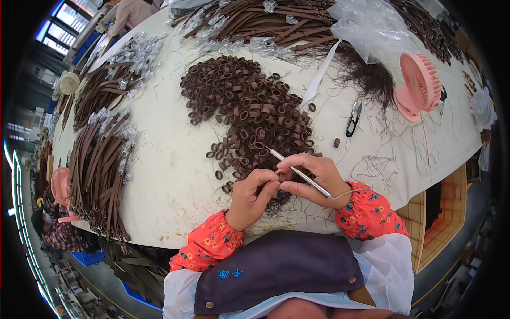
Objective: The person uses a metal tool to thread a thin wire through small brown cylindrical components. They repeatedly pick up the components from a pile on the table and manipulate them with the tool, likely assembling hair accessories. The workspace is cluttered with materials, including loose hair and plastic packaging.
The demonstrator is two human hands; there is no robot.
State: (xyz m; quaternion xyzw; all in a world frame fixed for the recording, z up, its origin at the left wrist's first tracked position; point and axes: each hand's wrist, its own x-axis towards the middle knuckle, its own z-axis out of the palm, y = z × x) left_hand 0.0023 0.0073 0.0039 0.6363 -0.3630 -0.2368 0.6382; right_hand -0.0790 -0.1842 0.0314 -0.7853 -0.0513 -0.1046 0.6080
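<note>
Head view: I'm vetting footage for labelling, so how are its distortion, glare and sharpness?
In the head view, strong fisheye bending curves the edges of the table and the corners are black; in the head view, windows at upper left are bright and the plastic sheet glints; in the head view, the left hand, right hand and brown loops look fairly sharp, the rim softer.
</note>
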